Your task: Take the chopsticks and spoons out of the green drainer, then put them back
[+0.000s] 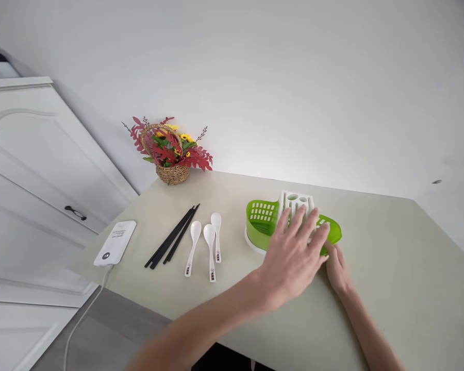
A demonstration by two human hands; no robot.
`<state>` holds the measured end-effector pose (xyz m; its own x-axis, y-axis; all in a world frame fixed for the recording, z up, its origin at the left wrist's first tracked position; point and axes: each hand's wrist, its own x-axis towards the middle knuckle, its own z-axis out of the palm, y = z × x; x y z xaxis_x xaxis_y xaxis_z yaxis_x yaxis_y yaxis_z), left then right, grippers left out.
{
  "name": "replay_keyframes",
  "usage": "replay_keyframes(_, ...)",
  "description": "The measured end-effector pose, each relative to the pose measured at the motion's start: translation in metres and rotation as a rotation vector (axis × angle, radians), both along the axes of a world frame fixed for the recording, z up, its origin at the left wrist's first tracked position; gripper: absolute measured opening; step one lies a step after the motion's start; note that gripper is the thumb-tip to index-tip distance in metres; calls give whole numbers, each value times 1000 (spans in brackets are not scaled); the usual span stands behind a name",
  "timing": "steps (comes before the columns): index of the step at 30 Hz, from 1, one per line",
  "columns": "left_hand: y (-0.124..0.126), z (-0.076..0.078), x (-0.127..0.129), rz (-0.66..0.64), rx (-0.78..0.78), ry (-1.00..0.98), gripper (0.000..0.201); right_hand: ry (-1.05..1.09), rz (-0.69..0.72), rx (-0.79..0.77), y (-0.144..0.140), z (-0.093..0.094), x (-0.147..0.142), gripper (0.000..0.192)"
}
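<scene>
Now both hands on green cutlery holder (261, 219), left hand (294, 252) spread flat, right hand (337, 270) grip unclear.

table (390, 268) | green drainer (261, 219) | spoons (210, 242) | chopsticks (172, 237) | flower basket (172, 172) | charger (115, 242)

Bare table (390, 247) right of drainer (261, 219)

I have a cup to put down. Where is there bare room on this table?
Bare table lies right of the green holder and both hands, left hand and right hand. A smaller patch sits between the flower basket and holder. The left is crowded: power bank, chopsticks, spoons.
</scene>
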<state>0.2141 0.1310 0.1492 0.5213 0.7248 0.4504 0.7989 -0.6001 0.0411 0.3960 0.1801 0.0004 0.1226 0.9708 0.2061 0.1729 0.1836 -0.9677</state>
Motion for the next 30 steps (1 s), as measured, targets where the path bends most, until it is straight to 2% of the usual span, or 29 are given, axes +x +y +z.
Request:
replay_keyframes(7, 46, -1, -35, 75, 64, -2, 50, -64, 36, 34, -2, 4, -6, 59)
replay_keyframes(17, 106, 5, -134, 215, 111, -38, 51, -81, 69, -18, -2, -2, -4, 60)
replay_keyframes(25, 128, 9, -217, 345, 122, -2, 52, -120, 78, -57, -4, 5, -10, 56)
replay_keyframes(30, 127, 8, -246, 361, 96, -10, 56, -141, 74, -66, -3, 4, -10, 56)
